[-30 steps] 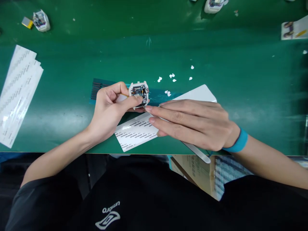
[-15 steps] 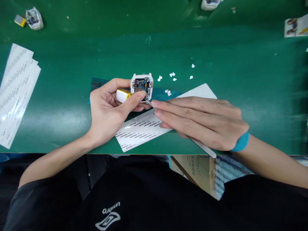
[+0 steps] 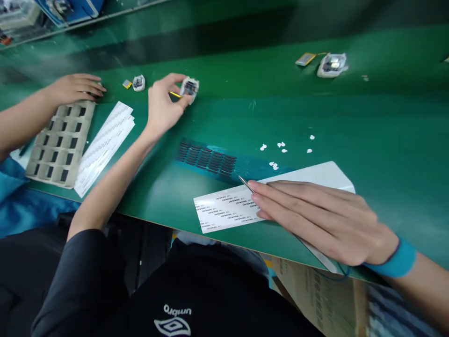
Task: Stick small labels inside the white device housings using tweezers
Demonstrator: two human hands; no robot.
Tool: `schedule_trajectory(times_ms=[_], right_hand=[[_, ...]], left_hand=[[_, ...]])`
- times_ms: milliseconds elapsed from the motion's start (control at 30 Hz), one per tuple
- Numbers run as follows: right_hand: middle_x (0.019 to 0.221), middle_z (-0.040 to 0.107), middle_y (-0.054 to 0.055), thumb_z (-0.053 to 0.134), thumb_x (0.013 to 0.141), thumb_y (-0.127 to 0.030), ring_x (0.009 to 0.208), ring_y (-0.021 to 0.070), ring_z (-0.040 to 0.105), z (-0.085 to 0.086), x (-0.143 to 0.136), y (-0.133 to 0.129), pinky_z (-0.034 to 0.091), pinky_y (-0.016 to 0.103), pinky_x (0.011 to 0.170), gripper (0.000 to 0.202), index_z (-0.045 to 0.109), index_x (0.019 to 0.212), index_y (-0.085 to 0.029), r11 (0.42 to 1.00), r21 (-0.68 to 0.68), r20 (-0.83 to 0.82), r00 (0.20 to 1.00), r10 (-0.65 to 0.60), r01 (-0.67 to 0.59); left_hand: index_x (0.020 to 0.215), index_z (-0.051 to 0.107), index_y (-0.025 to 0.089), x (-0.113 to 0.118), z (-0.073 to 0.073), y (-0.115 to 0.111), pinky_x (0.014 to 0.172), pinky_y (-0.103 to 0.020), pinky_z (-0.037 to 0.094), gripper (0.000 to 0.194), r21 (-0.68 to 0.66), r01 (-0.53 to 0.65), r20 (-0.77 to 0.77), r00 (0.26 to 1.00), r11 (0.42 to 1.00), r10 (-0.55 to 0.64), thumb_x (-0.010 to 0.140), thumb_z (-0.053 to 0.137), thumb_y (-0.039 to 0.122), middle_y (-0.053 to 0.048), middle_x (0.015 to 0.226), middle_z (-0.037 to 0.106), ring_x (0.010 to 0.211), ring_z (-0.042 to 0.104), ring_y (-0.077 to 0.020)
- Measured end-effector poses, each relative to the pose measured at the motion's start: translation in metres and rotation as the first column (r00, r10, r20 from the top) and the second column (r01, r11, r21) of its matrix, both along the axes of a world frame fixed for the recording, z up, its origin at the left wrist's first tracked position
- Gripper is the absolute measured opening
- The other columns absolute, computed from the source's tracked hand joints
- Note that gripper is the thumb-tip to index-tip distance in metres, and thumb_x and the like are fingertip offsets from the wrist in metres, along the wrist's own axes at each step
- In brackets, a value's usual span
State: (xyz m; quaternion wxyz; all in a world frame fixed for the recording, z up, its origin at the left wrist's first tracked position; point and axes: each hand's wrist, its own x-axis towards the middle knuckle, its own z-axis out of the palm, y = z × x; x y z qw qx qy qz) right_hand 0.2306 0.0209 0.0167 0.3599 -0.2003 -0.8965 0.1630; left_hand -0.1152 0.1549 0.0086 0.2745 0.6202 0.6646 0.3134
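Observation:
Raised over the back of the green bench, my left hand [image 3: 164, 105] pinches a white watch case [image 3: 191, 89] between thumb and fingers. Circuitry shows in its open face, and a yellow-edged battery [image 3: 175, 95] sticks out beside it, partly hidden by the hand. My right hand [image 3: 322, 215] is closed on metal tweezers [image 3: 321, 256], their tips pointing up and left. Under that hand lies a white printed adhesive sheet [image 3: 218, 210]. Just beyond the tips is a blue film [image 3: 242, 164] bearing rows of black strips [image 3: 206, 159]. Several small white stickers [image 3: 281, 144] are scattered behind the sheet.
At the left, a co-worker's hand [image 3: 79, 89] reaches over a beige compartment tray [image 3: 90, 112]. Beside the tray lie fanned printed sheets [image 3: 105, 145]. Open watch cases with batteries rest at the back left [image 3: 139, 83] and back right [image 3: 332, 65].
My left hand has carried the watch case away from the tweezers, to the back left. The right hand keeps the tweezers over the sheet. The view has turned left, showing the co-worker's arm and tray.

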Motion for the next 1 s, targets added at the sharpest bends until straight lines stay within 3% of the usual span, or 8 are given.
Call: schedule_trajectory(times_ms=[133, 267, 400, 500, 700, 800, 900, 1000], right_hand=[[0.139, 0.078, 0.016, 0.064, 0.106, -0.007, 0.123, 0.0244, 0.081, -0.006, 0.0, 0.007, 0.073, 0.036, 0.102, 0.034, 0.071, 0.139, -0.01, 0.96, 0.27, 0.068, 0.996, 0.054, -0.07], [0.141, 0.078, 0.017, 0.06, 0.106, -0.007, 0.122, 0.0236, 0.08, -0.016, -0.002, 0.008, 0.071, 0.035, 0.107, 0.033, 0.072, 0.138, -0.005, 0.937, 0.346, 0.028, 0.999, 0.04, -0.047], [0.141, 0.078, 0.019, 0.059, 0.107, -0.008, 0.121, 0.0254, 0.081, -0.019, -0.004, 0.007, 0.071, 0.036, 0.107, 0.033, 0.071, 0.138, -0.003, 0.94, 0.34, 0.033, 0.999, 0.035, -0.044], [0.137, 0.08, 0.017, 0.057, 0.109, -0.008, 0.117, 0.0229, 0.082, -0.016, -0.006, 0.009, 0.073, 0.036, 0.101, 0.03, 0.071, 0.135, -0.005, 0.931, 0.362, 0.037, 0.999, 0.024, -0.035], [0.123, 0.084, 0.016, 0.07, 0.106, -0.013, 0.106, 0.0212, 0.085, 0.005, -0.004, 0.011, 0.074, 0.034, 0.096, 0.021, 0.073, 0.126, -0.006, 0.94, 0.318, 0.093, 0.99, 0.102, -0.126], [0.119, 0.085, 0.017, 0.07, 0.106, -0.014, 0.106, 0.0243, 0.085, 0.005, -0.004, 0.011, 0.075, 0.037, 0.095, 0.015, 0.073, 0.12, -0.009, 0.942, 0.319, 0.092, 0.992, 0.083, -0.108], [0.112, 0.087, 0.014, 0.06, 0.109, -0.011, 0.104, 0.0259, 0.084, -0.007, -0.007, 0.011, 0.074, 0.039, 0.088, 0.015, 0.069, 0.119, -0.015, 0.97, 0.245, 0.02, 1.0, -0.011, 0.005], [0.098, 0.085, 0.008, 0.056, 0.108, -0.008, 0.081, 0.02, 0.081, -0.018, -0.011, 0.01, 0.068, 0.032, 0.069, 0.027, 0.067, 0.131, -0.018, 0.981, 0.148, -0.09, 0.989, -0.114, 0.126]], left_hand=[[0.133, 0.063, 0.021, -0.048, -0.001, 0.049, 0.116, -0.027, 0.038, 0.032, 0.035, -0.146, -0.444, 0.884, 0.989, 0.146, 0.104, 0.076, 0.024, 0.014, 0.114, 0.071, 0.108, 0.051, -0.0049], [0.142, 0.053, 0.02, -0.089, 0.01, 0.052, 0.134, -0.037, 0.023, 0.04, 0.13, -0.282, -0.543, 0.782, 0.951, 0.306, 0.105, 0.065, 0.014, 0.013, 0.149, 0.063, 0.142, 0.037, -0.009], [0.14, 0.062, 0.022, -0.126, 0.02, 0.048, 0.137, -0.036, 0.028, 0.054, -0.091, -0.181, -0.535, 0.838, 0.979, 0.105, 0.099, 0.066, 0.056, 0.005, 0.153, 0.065, 0.156, 0.043, -0.02], [0.139, 0.065, 0.014, -0.129, 0.027, 0.045, 0.13, -0.043, 0.039, 0.053, -0.166, -0.163, -0.54, 0.84, 0.972, 0.049, 0.102, 0.062, 0.052, -0.007, 0.15, 0.066, 0.15, 0.057, -0.0282], [0.116, 0.069, 0.011, -0.075, 0.067, 0.019, 0.117, -0.049, 0.053, 0.023, -0.239, -0.147, -0.724, 0.686, 0.96, -0.075, 0.094, 0.068, 0.006, -0.009, 0.118, 0.076, 0.133, 0.07, -0.0356], [0.12, 0.067, 0.014, -0.032, 0.075, 0.0, 0.125, -0.043, 0.047, 0.025, -0.157, 0.005, -0.68, 0.724, 0.988, -0.112, 0.096, 0.075, 0.017, 0.001, 0.114, 0.078, 0.134, 0.068, -0.0274], [0.11, 0.064, 0.019, 0.018, 0.06, -0.03, 0.093, -0.032, 0.062, 0.03, -0.029, 0.185, -0.16, 0.969, 0.982, -0.187, 0.093, 0.085, 0.032, 0.003, 0.089, 0.082, 0.089, 0.078, -0.0165], [0.111, 0.068, 0.021, 0.068, 0.04, -0.076, 0.069, -0.032, 0.063, 0.028, 0.001, 0.403, 0.378, 0.847, 0.915, -0.374, 0.098, 0.081, 0.042, -0.001, 0.084, 0.082, 0.073, 0.078, -0.0183]])
